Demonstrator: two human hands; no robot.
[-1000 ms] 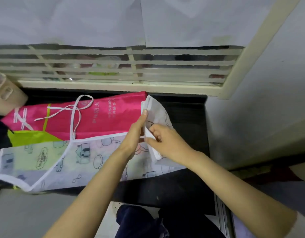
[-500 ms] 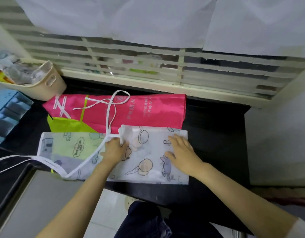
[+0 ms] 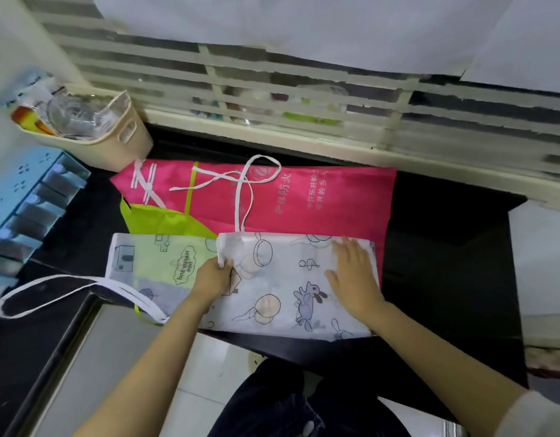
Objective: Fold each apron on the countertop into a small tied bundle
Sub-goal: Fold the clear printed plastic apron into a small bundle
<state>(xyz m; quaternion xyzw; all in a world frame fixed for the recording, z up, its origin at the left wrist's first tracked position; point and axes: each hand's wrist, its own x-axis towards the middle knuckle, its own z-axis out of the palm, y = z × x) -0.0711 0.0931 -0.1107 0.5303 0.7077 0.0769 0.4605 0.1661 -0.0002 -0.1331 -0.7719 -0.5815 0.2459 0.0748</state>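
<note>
The right end of the printed apron (image 3: 272, 288) is now folded over and lying flat.

A second ago both hands held that end raised off the surface. Now it lies as a flap (image 3: 263, 257) over the apron's middle. The left hand (image 3: 212, 275) has moved left and pinches the flap's free edge. The right hand (image 3: 354, 272) has opened and slid right, pressing flat beside the new fold.

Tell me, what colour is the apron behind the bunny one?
Bright pink with a lime-green patch; the head view shows that apron best.
</note>
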